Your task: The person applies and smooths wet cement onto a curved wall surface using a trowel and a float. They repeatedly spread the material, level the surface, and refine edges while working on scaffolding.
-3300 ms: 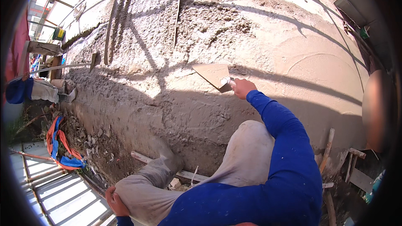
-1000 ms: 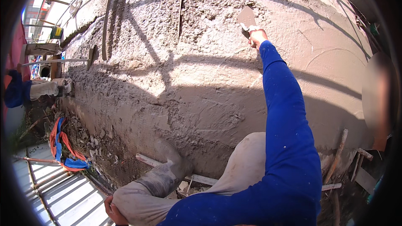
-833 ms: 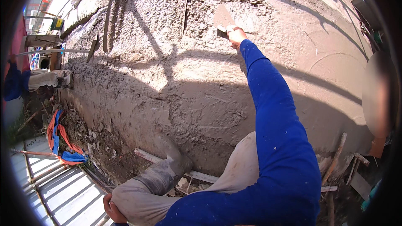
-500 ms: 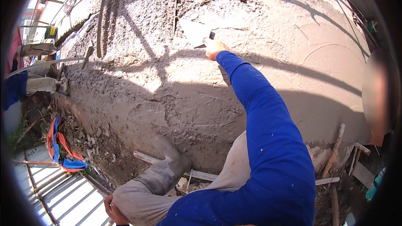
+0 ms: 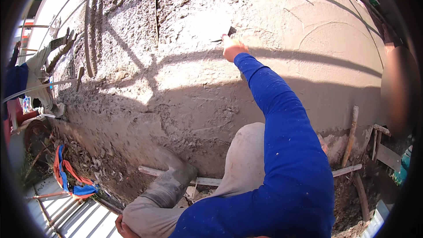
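Note:
Out in front, my right hand (image 5: 234, 48) is closed around a trowel (image 5: 231, 31). The sunlit blade is washed out by glare and lies against the mortar-covered wall (image 5: 304, 101), at the border between rough and smoother plaster. My blue right sleeve stretches from the lower right toward it. At the lower left, my left hand (image 5: 125, 229) rests against my bent, mud-stained trouser leg (image 5: 147, 218). It holds no tool that I can see, and part of it is cut off by the lower edge.
A co-worker (image 5: 35, 81) is at the left rim. Orange and blue cloth (image 5: 72, 178) hangs above corrugated sheets (image 5: 88, 218). A wooden bar (image 5: 207, 181) crosses below me, and a wooden stake (image 5: 351, 136) leans at the right. The right rim has a blurred patch (image 5: 398, 92).
My right hand and the trowel have shifted slightly right across the wall. The view has tilted a little, and the co-worker's legs at the left have moved.

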Motion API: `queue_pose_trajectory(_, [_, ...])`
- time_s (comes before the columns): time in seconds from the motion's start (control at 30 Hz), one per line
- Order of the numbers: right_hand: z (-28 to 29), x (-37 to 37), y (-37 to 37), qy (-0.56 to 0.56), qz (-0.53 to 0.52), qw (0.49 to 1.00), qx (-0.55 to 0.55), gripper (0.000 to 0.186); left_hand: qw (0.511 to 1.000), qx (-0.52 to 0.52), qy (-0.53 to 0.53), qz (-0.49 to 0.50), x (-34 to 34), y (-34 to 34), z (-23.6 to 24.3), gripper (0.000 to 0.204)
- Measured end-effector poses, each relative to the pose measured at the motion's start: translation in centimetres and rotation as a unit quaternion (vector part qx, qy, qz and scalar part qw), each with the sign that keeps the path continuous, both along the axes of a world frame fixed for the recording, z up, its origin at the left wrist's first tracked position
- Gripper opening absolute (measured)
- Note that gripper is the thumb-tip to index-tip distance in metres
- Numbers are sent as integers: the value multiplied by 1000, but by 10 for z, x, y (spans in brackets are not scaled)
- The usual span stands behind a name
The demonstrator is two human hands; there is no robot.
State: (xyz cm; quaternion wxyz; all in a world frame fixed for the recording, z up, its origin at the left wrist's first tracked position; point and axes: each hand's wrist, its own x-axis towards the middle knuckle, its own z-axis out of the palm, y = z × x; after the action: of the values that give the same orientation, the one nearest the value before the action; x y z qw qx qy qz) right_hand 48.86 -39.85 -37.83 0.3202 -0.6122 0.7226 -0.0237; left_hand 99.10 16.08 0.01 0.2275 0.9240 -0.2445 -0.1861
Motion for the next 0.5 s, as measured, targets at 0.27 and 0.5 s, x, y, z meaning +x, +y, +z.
queue_pose_trajectory(0.27, [-50, -314, 62, 128, -281, 949, -68, 48, 989, -22, -33, -143, 26, -10, -20, 45])
queue_pose_trajectory(0.5, [-83, -269, 163, -303, -496, 803, -130, 54, 987, -2, -81, -137, 9, -14, -5, 36])
